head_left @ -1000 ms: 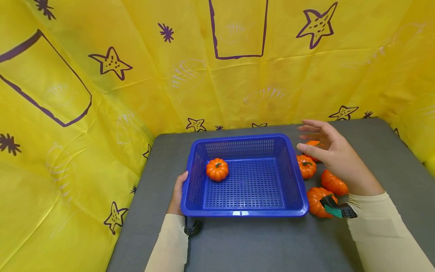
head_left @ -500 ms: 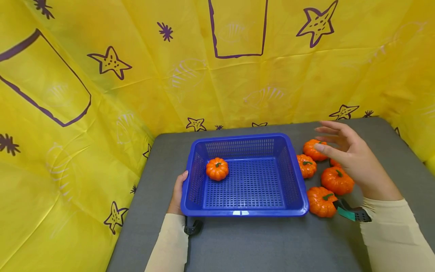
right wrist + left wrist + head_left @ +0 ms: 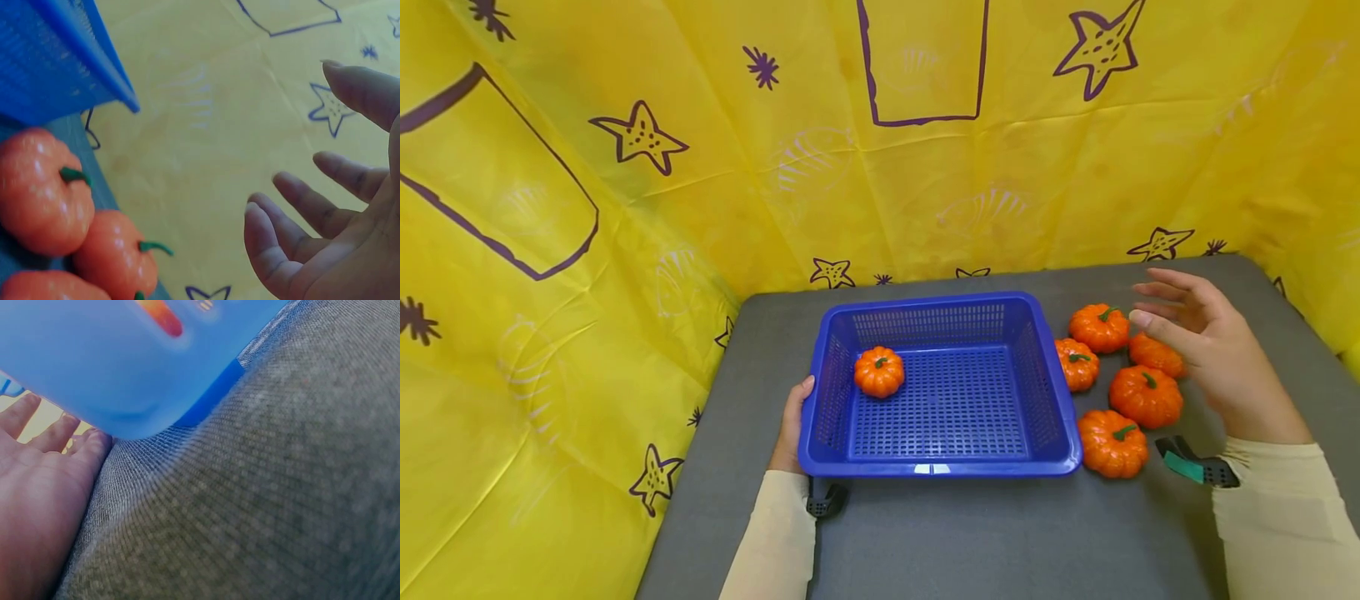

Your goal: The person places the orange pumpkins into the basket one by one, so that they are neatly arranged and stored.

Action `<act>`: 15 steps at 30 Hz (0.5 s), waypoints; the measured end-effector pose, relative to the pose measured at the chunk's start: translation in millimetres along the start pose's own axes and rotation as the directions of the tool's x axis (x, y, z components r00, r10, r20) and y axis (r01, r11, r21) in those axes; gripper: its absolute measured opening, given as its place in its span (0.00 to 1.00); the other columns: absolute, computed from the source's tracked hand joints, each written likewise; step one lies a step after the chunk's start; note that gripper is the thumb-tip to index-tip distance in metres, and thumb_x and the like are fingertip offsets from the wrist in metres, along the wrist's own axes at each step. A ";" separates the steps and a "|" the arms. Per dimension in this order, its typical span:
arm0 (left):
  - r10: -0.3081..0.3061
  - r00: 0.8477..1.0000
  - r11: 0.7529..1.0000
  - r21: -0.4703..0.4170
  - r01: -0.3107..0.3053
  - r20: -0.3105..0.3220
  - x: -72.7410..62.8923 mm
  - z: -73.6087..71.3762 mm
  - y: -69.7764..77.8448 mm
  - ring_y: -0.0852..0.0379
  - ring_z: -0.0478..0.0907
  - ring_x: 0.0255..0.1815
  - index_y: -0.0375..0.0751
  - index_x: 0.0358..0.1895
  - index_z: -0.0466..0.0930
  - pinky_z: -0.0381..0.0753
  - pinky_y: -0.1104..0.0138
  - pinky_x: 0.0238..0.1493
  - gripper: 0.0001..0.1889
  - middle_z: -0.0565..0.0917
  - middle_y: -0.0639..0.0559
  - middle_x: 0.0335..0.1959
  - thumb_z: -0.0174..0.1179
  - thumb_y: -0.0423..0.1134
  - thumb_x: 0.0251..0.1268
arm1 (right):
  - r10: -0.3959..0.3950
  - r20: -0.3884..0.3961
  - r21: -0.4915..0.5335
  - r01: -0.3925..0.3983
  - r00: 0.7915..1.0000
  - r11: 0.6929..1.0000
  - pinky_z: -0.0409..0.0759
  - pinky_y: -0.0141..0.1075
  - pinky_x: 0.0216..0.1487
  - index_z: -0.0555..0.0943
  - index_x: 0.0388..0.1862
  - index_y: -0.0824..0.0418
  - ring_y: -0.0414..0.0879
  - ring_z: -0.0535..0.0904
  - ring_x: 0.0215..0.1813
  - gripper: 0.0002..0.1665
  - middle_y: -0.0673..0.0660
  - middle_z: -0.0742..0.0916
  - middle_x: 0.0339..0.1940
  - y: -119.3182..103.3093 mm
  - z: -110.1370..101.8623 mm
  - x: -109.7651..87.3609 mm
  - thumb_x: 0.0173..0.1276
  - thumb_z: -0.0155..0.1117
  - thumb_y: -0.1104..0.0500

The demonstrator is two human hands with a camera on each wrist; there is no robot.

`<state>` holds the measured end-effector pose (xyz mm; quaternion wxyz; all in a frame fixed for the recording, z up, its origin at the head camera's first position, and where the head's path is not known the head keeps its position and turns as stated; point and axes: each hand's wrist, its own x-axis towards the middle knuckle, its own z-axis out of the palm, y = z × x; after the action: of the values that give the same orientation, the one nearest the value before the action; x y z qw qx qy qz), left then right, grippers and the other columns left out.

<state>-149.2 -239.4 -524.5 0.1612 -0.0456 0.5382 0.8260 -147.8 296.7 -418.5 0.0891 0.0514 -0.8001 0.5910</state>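
Note:
A blue plastic basket (image 3: 940,469) with perforated walls sits on the grey tabletop in the head view. Inside, toward its left wall, lies one small orange pumpkin (image 3: 879,372) with a green stem. My left hand (image 3: 792,429) holds the basket's left side, thumb at the rim; in the left wrist view its other fingers reach beside the basket's outer wall. Right of the basket lie several more pumpkins (image 3: 1146,397). Above and to the right of them hovers my right hand (image 3: 1217,350), fingers spread and loosely bent, holding nothing. The right wrist view shows the pumpkins (image 3: 40,190) apart from its fingertips.
Yellow cloth (image 3: 917,192) printed with dark starfish and fish outlines hangs behind and at both sides of the grey table (image 3: 955,542). One pumpkin (image 3: 1077,365) lies close against the basket's right wall. Each wrist wears a black strap (image 3: 1206,468).
My right hand has drawn away to the right from beside the basket, uncovering pumpkins it hid before. The left hand, the basket and the pumpkin inside it have stayed in place.

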 end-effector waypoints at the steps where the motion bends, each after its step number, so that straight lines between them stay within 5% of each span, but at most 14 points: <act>1: 0.004 1.000 1.000 0.001 -0.004 0.002 0.3 -0.2 0.0 0.49 0.84 0.54 0.39 0.78 0.68 0.84 0.58 0.53 0.37 0.85 0.44 0.60 0.43 0.64 0.80 | 0.008 -0.009 0.001 -0.008 1.000 1.000 0.77 0.21 0.53 0.66 0.86 0.50 0.39 0.77 0.63 0.39 0.45 0.80 0.69 2.2 -1.6 0.6 0.81 0.66 0.65; 15: 0.013 1.000 1.000 0.007 -0.013 -0.013 0.8 0.7 0.8 0.50 0.84 0.51 0.37 0.79 0.66 0.84 0.59 0.51 0.38 0.85 0.43 0.59 0.42 0.62 0.79 | 0.156 -0.147 -0.123 -0.174 0.977 0.977 0.70 0.19 0.50 0.61 0.89 0.49 0.42 0.72 0.65 0.45 0.45 0.77 0.69 39.6 -16.6 1.6 0.81 0.70 0.50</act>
<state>-150.1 -238.9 -523.8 0.1522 -0.0469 0.5423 0.8249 -155.4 324.3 -450.5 0.0976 -0.0621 -0.8318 0.5429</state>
